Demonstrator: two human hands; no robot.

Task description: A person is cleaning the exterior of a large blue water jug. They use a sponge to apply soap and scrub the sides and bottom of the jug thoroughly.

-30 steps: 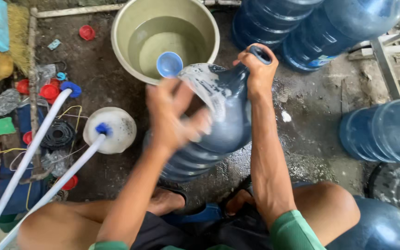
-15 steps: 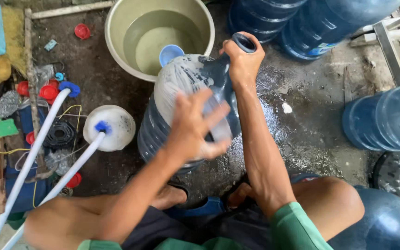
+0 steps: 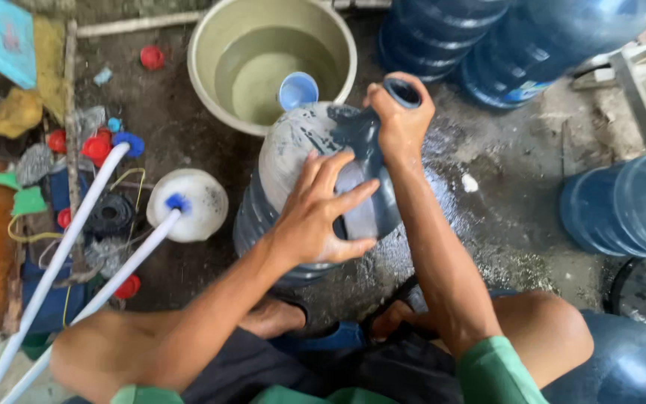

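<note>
A large blue water jug (image 3: pixel 278 168), soapy on its shoulder, stands tilted on the wet concrete in front of my knees. My right hand (image 3: pixel 398 112) grips the jug's neck just below its open mouth. My left hand (image 3: pixel 319 213) lies flat on the jug's side with fingers spread. Behind the jug sits a pale green basin (image 3: pixel 211 45) holding cloudy water, with a small blue cup (image 3: pixel 298 90) floating in it.
Several more blue jugs stand at the back (image 3: pixel 487 37) and on the right (image 3: pixel 629 206). Two white pipes (image 3: pixel 84 224) slant in from the lower left beside a white round container (image 3: pixel 192 202). Red caps (image 3: pixel 97 146), rags and sponges lie on the left.
The jug has swung from leaning right toward upright and moved closer to the basin. My right hand stayed on the neck; my left hand slid across the jug's side.
</note>
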